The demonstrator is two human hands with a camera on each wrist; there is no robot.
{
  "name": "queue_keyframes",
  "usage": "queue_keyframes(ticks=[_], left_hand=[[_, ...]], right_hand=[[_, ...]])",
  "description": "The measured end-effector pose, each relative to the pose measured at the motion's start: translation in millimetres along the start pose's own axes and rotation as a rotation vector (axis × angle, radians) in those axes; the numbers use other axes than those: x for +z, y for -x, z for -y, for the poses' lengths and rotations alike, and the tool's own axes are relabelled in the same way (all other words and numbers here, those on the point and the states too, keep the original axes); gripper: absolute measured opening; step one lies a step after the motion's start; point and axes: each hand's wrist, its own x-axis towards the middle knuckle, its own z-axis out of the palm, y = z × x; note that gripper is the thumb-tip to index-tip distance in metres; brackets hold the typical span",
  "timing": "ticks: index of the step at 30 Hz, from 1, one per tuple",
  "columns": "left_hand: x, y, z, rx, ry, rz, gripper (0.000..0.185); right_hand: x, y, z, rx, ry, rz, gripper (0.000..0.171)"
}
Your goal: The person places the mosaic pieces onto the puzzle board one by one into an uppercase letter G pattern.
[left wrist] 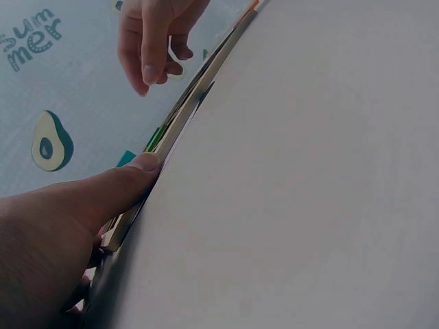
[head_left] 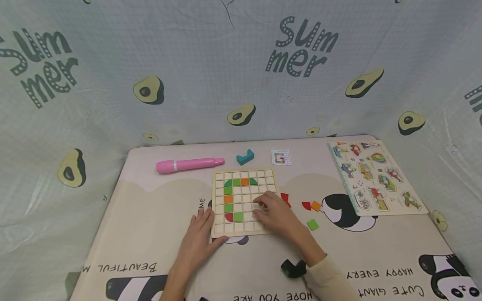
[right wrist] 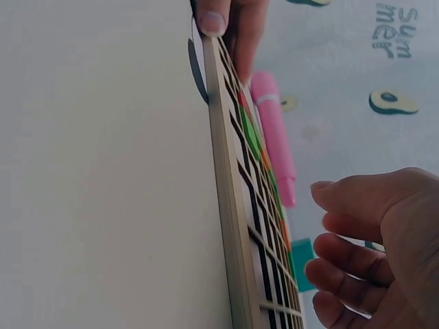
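- Towards the middle of the table lies the wooden grid board, flat, with coloured pieces set along its top row, down its left side and into a lower row; cells near its centre are bare.
- At the board's lower-left corner the left hand braces it, fingers nearly straight along the left edge, thumb touching the near edge.
- Above the board's right half hangs the right hand, grip loose, fingers softly bent, thumb and index tips apart.
- Left of the board, plain tabletop runs out to the table edge; beyond the far edge, the pink pen, teal block and small card leave only a narrow strip.
- On the right, an orange square and green square lie between board and picture board, which reaches the table's right side.
- Red pieces beside the right edge are partly covered by the right hand, as is the lower-right corner.
- By the sleeve, a dark object is partly hidden; I cannot tell what it is.
- Both wrist views catch the board nearly edge-on, its cells squeezed together.
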Motion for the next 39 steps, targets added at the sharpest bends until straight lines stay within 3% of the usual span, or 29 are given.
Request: queue_keyframes(ticks=[26,39], left_hand=[[0.6,1.7,-0.4,-0.001,-0.002,-0.013,0.090],[1.1,1.4,-0.4,0.007,0.007,-0.011,0.086]], right_hand=[[-41,31,-66,0.110,-0.013,-0.167,0.034],[-62,55,-104,0.207,-0.010,-0.157,0.038]])
